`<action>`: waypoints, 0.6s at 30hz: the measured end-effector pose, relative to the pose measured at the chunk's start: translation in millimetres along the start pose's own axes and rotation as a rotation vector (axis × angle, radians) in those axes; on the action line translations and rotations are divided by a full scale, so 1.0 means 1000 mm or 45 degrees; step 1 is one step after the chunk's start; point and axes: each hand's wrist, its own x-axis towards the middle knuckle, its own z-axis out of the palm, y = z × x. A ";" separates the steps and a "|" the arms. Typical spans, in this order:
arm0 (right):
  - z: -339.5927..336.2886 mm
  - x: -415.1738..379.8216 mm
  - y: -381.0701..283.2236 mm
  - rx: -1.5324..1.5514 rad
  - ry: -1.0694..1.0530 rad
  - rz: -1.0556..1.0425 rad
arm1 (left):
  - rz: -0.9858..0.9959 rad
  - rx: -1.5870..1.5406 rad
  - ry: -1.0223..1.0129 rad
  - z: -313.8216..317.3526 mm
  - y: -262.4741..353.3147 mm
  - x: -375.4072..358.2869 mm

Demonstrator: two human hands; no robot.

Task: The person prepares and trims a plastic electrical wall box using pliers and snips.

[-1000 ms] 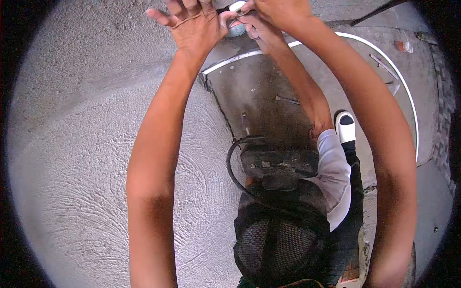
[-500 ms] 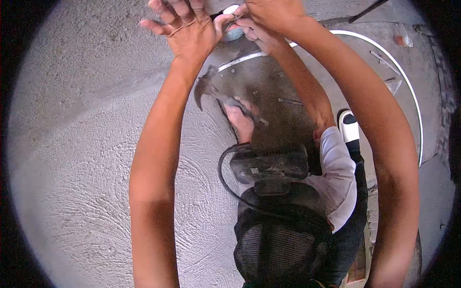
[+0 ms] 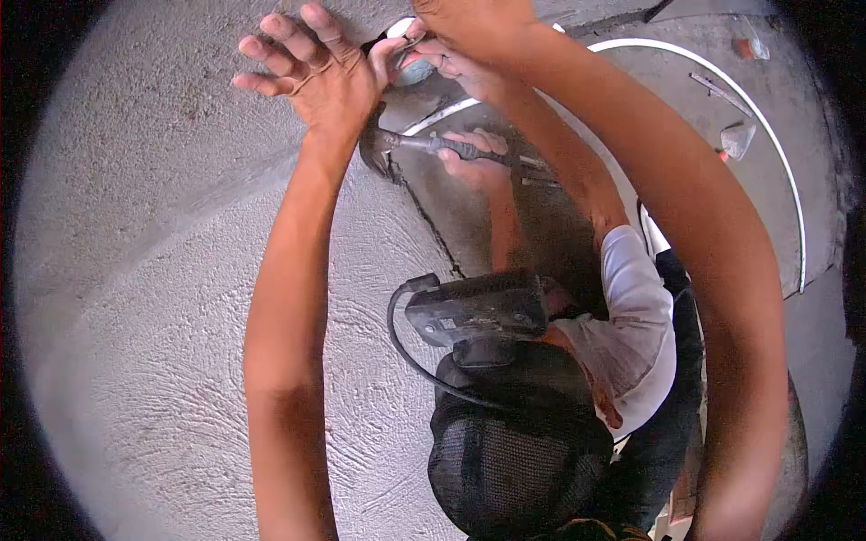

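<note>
My left hand [image 3: 329, 86] has its fingers spread against the rough grey wall [image 3: 180, 99], its thumb touching a small thing by a white round object [image 3: 400, 28]. My right hand [image 3: 469, 27] is bent over at the same spot, its fingertips mostly hidden; what it holds cannot be made out. A co-worker's hand [image 3: 446, 65] reaches in just under it, beside a pale bluish round object [image 3: 415, 72]. The co-worker's other hand [image 3: 478, 158] grips a hammer [image 3: 419, 144], whose head is at the wall edge below my left wrist.
Below my arms is the co-worker in a black mesh cap [image 3: 523, 469] with a device on its front. A white pipe [image 3: 753, 108] curves over the floor at right, near a trowel [image 3: 737, 140]. A dark crack [image 3: 431, 225] runs along the textured wall.
The co-worker's hammer has swung up to the wall edge, and the co-worker's head has shifted left. Both my hands appear slightly farther left in view, my left fingers still spread.
</note>
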 end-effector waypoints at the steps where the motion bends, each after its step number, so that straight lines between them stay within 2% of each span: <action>1: 0.001 0.001 0.000 -0.096 0.007 -0.008 | -0.001 -0.016 -0.063 0.003 -0.005 -0.005; 3: 0.004 0.002 0.000 -0.281 0.017 -0.020 | -0.001 -0.045 -0.196 0.003 -0.010 -0.007; 6: 0.005 0.002 0.001 -0.027 0.127 -0.050 | -0.003 -0.028 -0.065 0.004 -0.008 -0.007; 9: 0.006 0.002 0.002 -0.224 0.024 -0.023 | 0.045 0.027 0.017 -0.015 0.001 0.005; 12: 0.013 0.002 0.003 -0.280 0.102 -0.031 | -0.059 -0.106 -0.072 -0.054 0.017 0.028; 15: 0.017 0.003 0.004 -0.416 0.168 -0.040 | 0.135 -0.183 0.023 -0.111 -0.008 0.065; 16: 0.015 0.002 0.004 -0.389 0.122 -0.038 | 0.236 -0.230 0.104 -0.124 -0.031 0.082; 18: 0.006 0.003 -0.001 -0.319 0.034 -0.024 | 0.388 -0.205 0.104 -0.138 -0.055 0.106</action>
